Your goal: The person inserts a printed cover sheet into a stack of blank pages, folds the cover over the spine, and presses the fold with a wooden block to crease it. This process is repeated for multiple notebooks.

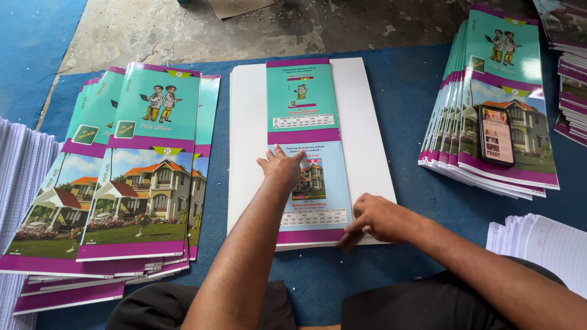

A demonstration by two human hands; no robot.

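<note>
A fanned pile of teal and purple printed covers [131,177] lies at the left. In the middle, one narrow printed cover sheet [306,153] is pressed flat on the white paper stack [367,122] by the left hand [282,168], fingers spread open. The right hand [378,219] is curled at the near edge, which is best kept lined up.

— What's on the left?
— Fanned stack of covers [131,177]; white sheet pile [21,177] at the edge.
— On the right?
— Second cover stack [495,73] with a phone [496,135] lying on it; more booklets [572,67] beyond; lined paper [544,244] below.
— Underneath?
— Blue mat [409,98]; concrete floor [244,30] behind.
</note>
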